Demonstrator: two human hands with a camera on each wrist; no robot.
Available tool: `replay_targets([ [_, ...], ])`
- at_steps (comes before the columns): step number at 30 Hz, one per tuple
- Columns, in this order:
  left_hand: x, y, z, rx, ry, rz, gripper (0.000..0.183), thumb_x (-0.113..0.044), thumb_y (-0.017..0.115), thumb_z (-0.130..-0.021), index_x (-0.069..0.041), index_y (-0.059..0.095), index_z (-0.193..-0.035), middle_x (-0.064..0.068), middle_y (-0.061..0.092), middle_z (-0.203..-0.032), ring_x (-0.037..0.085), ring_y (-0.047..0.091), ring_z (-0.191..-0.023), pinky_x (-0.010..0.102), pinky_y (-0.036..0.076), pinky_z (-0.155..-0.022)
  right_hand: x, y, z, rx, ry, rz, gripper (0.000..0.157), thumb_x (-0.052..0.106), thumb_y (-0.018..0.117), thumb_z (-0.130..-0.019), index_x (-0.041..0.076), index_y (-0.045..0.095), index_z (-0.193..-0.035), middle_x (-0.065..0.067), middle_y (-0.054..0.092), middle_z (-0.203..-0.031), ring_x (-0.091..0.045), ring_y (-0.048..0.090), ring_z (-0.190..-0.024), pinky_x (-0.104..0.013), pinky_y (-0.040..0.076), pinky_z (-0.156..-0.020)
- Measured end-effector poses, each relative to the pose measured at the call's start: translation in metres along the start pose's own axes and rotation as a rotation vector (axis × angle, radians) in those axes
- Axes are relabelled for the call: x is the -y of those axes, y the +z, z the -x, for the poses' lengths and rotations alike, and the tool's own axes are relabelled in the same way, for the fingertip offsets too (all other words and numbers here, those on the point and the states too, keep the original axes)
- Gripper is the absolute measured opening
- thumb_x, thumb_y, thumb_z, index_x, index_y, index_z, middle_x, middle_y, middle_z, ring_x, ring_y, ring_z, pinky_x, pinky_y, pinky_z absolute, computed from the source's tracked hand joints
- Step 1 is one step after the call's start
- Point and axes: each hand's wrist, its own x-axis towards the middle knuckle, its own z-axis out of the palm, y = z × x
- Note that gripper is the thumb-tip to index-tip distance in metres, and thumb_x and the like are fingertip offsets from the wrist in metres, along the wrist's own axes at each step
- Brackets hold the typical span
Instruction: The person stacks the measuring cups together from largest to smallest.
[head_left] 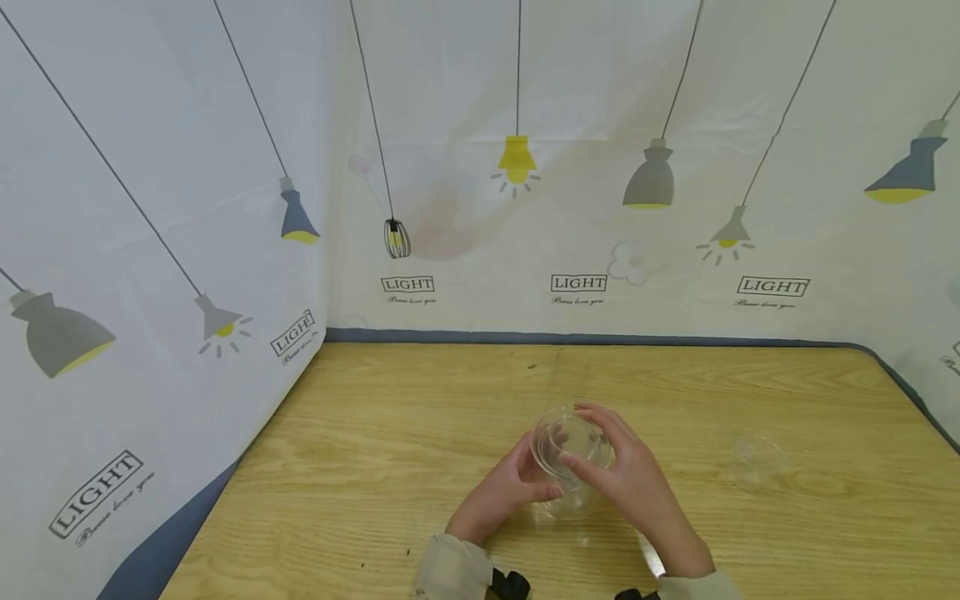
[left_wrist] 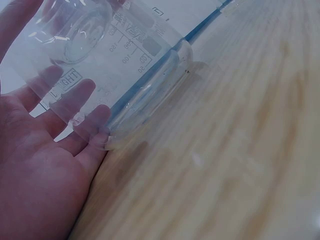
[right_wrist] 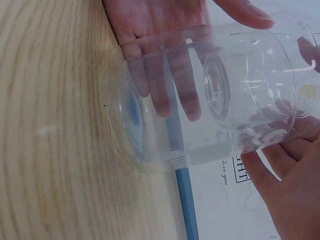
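While the left hand [head_left: 501,492] is cupping the left side of a clear beaker [head_left: 567,454], its fingers [left_wrist: 75,100] are lying long and flat against the glass, with the palm open behind them. The beaker is standing near the front edge of the tabletop [head_left: 390,433], about in the middle between the left and right edges. In the left wrist view, the beaker [left_wrist: 120,65] is showing printed number marks on its side, and its round bottom is sitting right at the wood. A smaller clear cup [right_wrist: 250,85] is sitting inside the top of the beaker [right_wrist: 200,100]. The right hand [head_left: 630,475] is reaching over from the right side, and its fingers [head_left: 592,417] are curling over the rim and gripping the top of the glass. Further right, well apart from both hands, another small clear glass [head_left: 757,458] is sitting on the wood near the right edge. A white cloth with lamp drawings [head_left: 517,158] is hanging behind the back edge and along the left edge.
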Motion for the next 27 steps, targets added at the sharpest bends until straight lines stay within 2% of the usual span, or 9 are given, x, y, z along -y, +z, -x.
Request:
replay_targets([
  [10,-0.018,0.006,0.007,0.009,0.003,0.029,0.074,-0.021,0.068,-0.080,-0.031,0.026,-0.139,-0.001,0.030,-0.142,0.019,0.029,-0.129,0.032,0.031,-0.099,0.004,-0.002,-0.001,0.021,0.034,0.051,0.064,0.053,0.063,-0.075,0.023,0.045,-0.129,0.005,0.038,-0.136,-0.024,0.039,-0.121,-0.052,0.038,-0.087],
  [16,-0.019,0.006,0.007,0.017,0.011,0.031,0.073,-0.021,0.068,-0.080,-0.031,0.026,-0.139,-0.001,0.032,-0.141,0.019,0.029,-0.128,0.032,0.032,-0.098,0.008,-0.003,-0.002,0.038,0.077,0.079,0.068,0.056,0.063,-0.072,0.022,0.045,-0.129,0.003,0.039,-0.136,-0.027,0.039,-0.121,-0.055,0.038,-0.086],
  [27,-0.017,0.005,0.006,0.036,0.018,0.028,0.073,-0.021,0.068,-0.080,-0.032,0.026,-0.139,0.004,0.033,-0.141,0.022,0.031,-0.128,0.032,0.033,-0.097,0.016,-0.006,-0.003,0.062,0.137,0.146,0.077,0.062,0.061,-0.070,0.017,0.045,-0.130,-0.004,0.044,-0.133,-0.030,0.044,-0.116,-0.052,0.039,-0.086],
])
